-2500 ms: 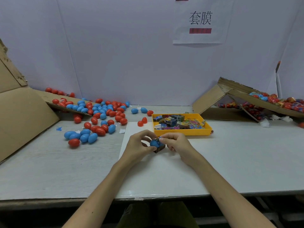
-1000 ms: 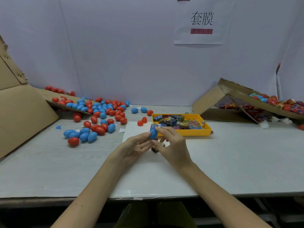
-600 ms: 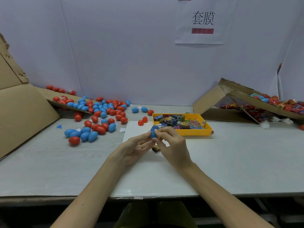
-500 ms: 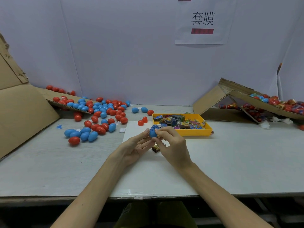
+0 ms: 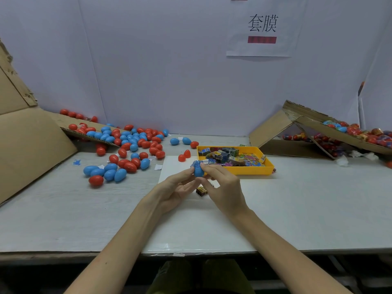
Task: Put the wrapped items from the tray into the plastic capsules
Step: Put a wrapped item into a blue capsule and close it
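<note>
A blue plastic capsule (image 5: 198,171) is held upright above the white sheet, just in front of the yellow tray (image 5: 254,169). My left hand (image 5: 177,187) pinches it from the left and my right hand (image 5: 222,185) pinches it from the right, index finger on its top. A bluish wrapped item (image 5: 196,164) shows at the capsule's top. Another wrapped item (image 5: 201,190) lies on the sheet below my hands. Several colourful wrapped items (image 5: 229,157) fill the tray.
Several red and blue capsules (image 5: 127,149) lie scattered at the left, some on a cardboard flap (image 5: 89,135). Two red capsule halves (image 5: 184,155) sit left of the tray. A cardboard box (image 5: 318,128) at the right holds filled, wrapped capsules. The table's front edge is near.
Both hands lifted the blue capsule from the sheet toward the tray and turned it upright. One wrapped item stayed on the sheet. Over the last half second almost nothing moved.
</note>
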{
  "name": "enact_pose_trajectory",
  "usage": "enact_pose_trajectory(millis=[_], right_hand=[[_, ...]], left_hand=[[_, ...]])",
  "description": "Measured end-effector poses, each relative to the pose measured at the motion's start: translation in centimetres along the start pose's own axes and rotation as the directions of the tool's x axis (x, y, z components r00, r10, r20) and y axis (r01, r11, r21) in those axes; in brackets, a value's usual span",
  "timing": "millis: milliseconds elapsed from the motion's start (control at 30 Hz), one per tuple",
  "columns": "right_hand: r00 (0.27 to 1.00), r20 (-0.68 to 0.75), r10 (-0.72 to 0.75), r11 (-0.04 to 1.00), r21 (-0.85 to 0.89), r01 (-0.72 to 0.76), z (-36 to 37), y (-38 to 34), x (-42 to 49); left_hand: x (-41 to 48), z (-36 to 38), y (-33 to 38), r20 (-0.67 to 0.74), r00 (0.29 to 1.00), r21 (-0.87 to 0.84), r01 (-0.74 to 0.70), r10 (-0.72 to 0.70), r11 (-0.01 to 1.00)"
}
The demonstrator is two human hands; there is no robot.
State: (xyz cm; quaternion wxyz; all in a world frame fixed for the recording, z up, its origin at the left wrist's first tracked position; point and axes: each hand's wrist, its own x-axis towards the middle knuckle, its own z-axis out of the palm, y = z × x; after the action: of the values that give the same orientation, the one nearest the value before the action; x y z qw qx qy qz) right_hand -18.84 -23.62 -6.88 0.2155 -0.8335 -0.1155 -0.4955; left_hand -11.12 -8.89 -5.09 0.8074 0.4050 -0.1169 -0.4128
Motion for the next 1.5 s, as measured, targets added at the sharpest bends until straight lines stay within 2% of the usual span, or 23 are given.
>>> enact_pose_trajectory(millis=[267, 400, 533, 667, 833, 1000, 1300, 1500], right_hand=[[0.999, -0.042, -0.032, 0.999, -0.026, 0.031, -0.10, 0.26, -0.16], [0.999, -0.043, -0.031, 0.999, -0.007, 0.031, -0.13, 0.33, -0.15], [0.999, -0.011, -0.037, 0.999, -0.020, 0.036, -0.15, 0.35, -0.05], [0.996, 0.055, -0.066, 0.997, -0.042, 0.069, 0.00, 0.24, -0.05], [0.999, 0.041, 0.008, 1.000, -0.014, -0.007, -0.07, 0.29, -0.03], [1.000, 0.018, -0.022, 0.997, -0.073, 0.023, -0.04, 0.39, -0.14], [0.996, 0.005, -0.088, 0.995, -0.048, 0.088, 0.00, 0.86, -0.20], [1.000, 0.025, 0.009, 0.999, -0.035, -0.008, 0.07, 0.46, -0.09]], left_hand=[[-0.10, 0.11, -0.11, -0.034, 0.999, 0.018, -0.009, 0.009, 1.000], [-0.16, 0.01, -0.08, 0.007, 1.000, 0.037, -0.016, 0.016, 0.999], [-0.20, -0.05, 0.01, 0.054, 0.998, 0.044, -0.042, 0.039, 0.998], [-0.16, 0.07, 0.04, 0.052, 0.995, 0.125, -0.089, 0.083, 0.988], [-0.10, -0.21, 0.01, 0.061, 0.995, 0.102, -0.082, 0.076, 0.991], [0.00, -0.29, -0.05, 0.062, 0.996, 0.130, -0.079, 0.071, 0.988], [0.15, -0.51, -0.22, 0.121, 0.988, 0.079, -0.108, 0.098, 0.991], [0.13, -0.57, -0.06, 0.095, 0.991, 0.095, -0.107, 0.098, 0.990]])
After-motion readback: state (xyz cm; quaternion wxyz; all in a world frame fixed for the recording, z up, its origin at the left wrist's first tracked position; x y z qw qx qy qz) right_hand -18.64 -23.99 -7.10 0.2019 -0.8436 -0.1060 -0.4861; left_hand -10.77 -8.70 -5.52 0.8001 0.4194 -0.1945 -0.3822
